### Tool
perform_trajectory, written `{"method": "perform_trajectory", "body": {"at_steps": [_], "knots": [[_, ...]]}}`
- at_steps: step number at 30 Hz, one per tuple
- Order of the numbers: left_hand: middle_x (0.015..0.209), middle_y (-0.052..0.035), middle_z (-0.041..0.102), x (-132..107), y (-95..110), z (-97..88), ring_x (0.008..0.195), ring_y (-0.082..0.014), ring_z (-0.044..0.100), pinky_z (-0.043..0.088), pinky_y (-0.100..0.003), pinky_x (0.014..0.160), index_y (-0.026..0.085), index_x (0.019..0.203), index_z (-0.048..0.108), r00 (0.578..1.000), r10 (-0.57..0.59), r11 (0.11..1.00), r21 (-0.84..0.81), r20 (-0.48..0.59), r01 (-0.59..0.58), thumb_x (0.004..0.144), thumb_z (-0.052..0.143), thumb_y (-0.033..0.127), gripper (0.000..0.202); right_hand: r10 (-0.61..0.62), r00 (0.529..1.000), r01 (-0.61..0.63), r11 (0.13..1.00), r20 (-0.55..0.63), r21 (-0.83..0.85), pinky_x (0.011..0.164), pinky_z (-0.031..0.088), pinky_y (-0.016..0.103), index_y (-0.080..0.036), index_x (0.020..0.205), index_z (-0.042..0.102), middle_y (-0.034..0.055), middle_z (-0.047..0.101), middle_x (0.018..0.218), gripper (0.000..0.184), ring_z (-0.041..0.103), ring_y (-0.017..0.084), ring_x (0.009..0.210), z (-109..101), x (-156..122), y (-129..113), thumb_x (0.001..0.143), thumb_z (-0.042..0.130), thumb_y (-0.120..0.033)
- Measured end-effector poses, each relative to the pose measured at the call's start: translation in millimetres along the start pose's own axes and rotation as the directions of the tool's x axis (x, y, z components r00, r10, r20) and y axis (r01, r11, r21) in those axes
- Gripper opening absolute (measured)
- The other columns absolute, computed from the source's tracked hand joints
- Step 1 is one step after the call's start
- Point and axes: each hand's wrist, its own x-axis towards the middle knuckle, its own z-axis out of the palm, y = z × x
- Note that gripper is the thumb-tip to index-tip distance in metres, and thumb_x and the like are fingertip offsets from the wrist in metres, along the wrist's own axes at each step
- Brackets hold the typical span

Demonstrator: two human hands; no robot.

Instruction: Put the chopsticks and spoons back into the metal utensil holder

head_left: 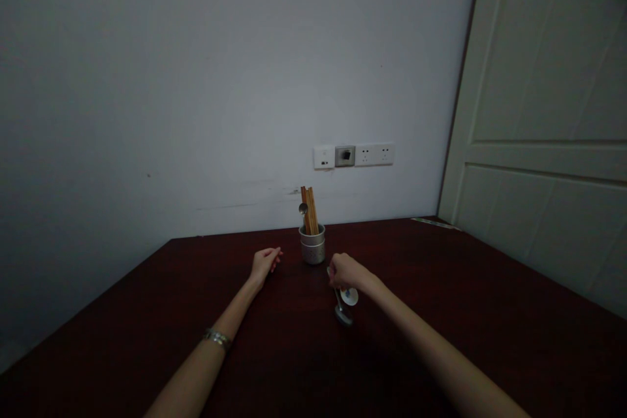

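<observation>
My right hand [347,271] has its fingers closed around the handle of a metal spoon [343,317], whose bowl points toward me. A white spoon [349,296] shows its round bowl just under the same hand; its handle is hidden, so I cannot tell whether the fingers touch it too. Resting on the table to the left, my left hand [265,264] is loosely curled with nothing visible in it. Between and beyond the hands stands a metal utensil holder [313,251]. Wooden chopsticks [311,211] and a small metal spoon [304,208] stick up from it.
The dark red table [294,353] reaches back to a pale wall [220,78]. Sockets and a switch panel [375,155] are on the wall above the holder. A white panelled door [543,98] borders the right side. A flat strip [435,223] lies near the far right corner.
</observation>
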Motion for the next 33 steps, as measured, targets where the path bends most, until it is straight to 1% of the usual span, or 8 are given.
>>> {"method": "perform_trajectory", "body": {"at_steps": [7, 11, 13, 18, 24, 28, 31, 33], "knots": [[0.046, 0.002, 0.048, -2, 4, 0.5, 0.035, -0.0047, 0.036, 0.025, -0.017, 0.032, 0.01, 0.063, 0.061, 1.0, -0.001, 1.0, -0.001, -0.002, 0.001, 0.06, 0.059, 0.046, 0.036, -0.003, 1.0, 0.004, 0.996, 0.009, -0.091, 0.048, 0.042, 0.019, -0.013, 0.061, 0.063, 0.0095, 0.067, 0.067, 0.008, 0.064, 0.019, 0.064, 4, 1, -1, 0.053, 0.061, -0.011], [0.045, 0.0023, 0.048, -3, 4, 0.5, 0.034, -0.0047, 0.036, 0.025, -0.017, 0.032, 0.01, 0.063, 0.061, 1.0, -0.002, 1.0, 0.009, -0.005, 0.002, 0.061, 0.058, 0.046, 0.036, -0.007, 0.999, -0.001, 0.987, -0.05, -0.161, 0.05, 0.042, 0.02, -0.012, 0.068, 0.063, 0.0124, 0.067, 0.079, 0.016, 0.064, 0.021, 0.069, 6, -1, -4, 0.052, 0.061, -0.011], [0.046, 0.0023, 0.048, -3, 4, 0.4, 0.035, -0.0048, 0.036, 0.025, -0.017, 0.032, 0.01, 0.064, 0.061, 1.0, -0.005, 1.0, 0.012, -0.001, 0.005, 0.06, 0.058, 0.046, 0.036, -0.006, 0.998, -0.003, 0.987, -0.056, -0.16, 0.052, 0.043, 0.02, -0.012, 0.069, 0.063, 0.0122, 0.066, 0.08, 0.016, 0.064, 0.021, 0.07, 7, -4, -6, 0.053, 0.059, -0.009], [0.046, 0.0024, 0.048, -3, 5, 0.7, 0.035, -0.0046, 0.036, 0.025, -0.017, 0.032, 0.01, 0.063, 0.061, 1.0, -0.008, 1.0, 0.014, -0.005, 0.008, 0.06, 0.058, 0.046, 0.036, 0.032, 0.999, -0.036, 0.991, -0.033, -0.125, 0.053, 0.043, 0.02, -0.013, 0.071, 0.062, 0.0108, 0.067, 0.075, 0.018, 0.064, 0.021, 0.07, 5, -8, -11, 0.054, 0.059, -0.008], [0.046, 0.0021, 0.048, -4, 6, 1.0, 0.035, -0.0048, 0.036, 0.025, -0.017, 0.032, 0.01, 0.064, 0.061, 1.0, 0.004, 1.0, 0.013, -0.006, -0.004, 0.061, 0.058, 0.045, 0.035, 0.113, 0.994, -0.113, 0.99, -0.001, -0.079, 0.047, 0.043, 0.019, -0.013, 0.079, 0.06, 0.0099, 0.068, 0.069, 0.023, 0.065, 0.019, 0.064, 2, -8, -16, 0.056, 0.061, -0.01], [0.046, 0.0019, 0.048, -3, 5, 1.0, 0.035, -0.005, 0.036, 0.025, -0.017, 0.032, 0.011, 0.063, 0.061, 1.0, 0.004, 1.0, 0.005, 0.004, -0.004, 0.06, 0.059, 0.045, 0.035, 0.116, 0.991, -0.117, 0.993, 0.067, 0.015, 0.044, 0.044, 0.018, -0.012, 0.07, 0.058, 0.008, 0.066, 0.059, 0.012, 0.064, 0.017, 0.055, -1, -10, -17, 0.059, 0.057, -0.009], [0.047, 0.002, 0.048, -3, 4, 1.0, 0.036, -0.0051, 0.037, 0.025, -0.017, 0.032, 0.011, 0.063, 0.061, 1.0, 0.002, 1.0, 0.008, 0.003, -0.002, 0.06, 0.059, 0.046, 0.035, 0.106, 0.992, -0.108, 0.994, 0.064, 0.02, 0.044, 0.044, 0.017, -0.013, 0.063, 0.056, 0.0079, 0.065, 0.055, 0.007, 0.064, 0.016, 0.054, -2, -10, -17, 0.058, 0.056, -0.007], [0.047, 0.0023, 0.048, -2, 3, 0.8, 0.036, -0.005, 0.037, 0.025, -0.017, 0.033, 0.011, 0.063, 0.061, 1.0, 0.002, 1.0, 0.014, 0.002, -0.002, 0.06, 0.058, 0.046, 0.036, 0.115, 0.991, -0.117, 0.993, 0.068, 0.021, 0.043, 0.043, 0.016, -0.013, 0.061, 0.056, 0.0078, 0.065, 0.055, 0.007, 0.064, 0.016, 0.054, -2, -9, -15, 0.057, 0.055, -0.007]]}}
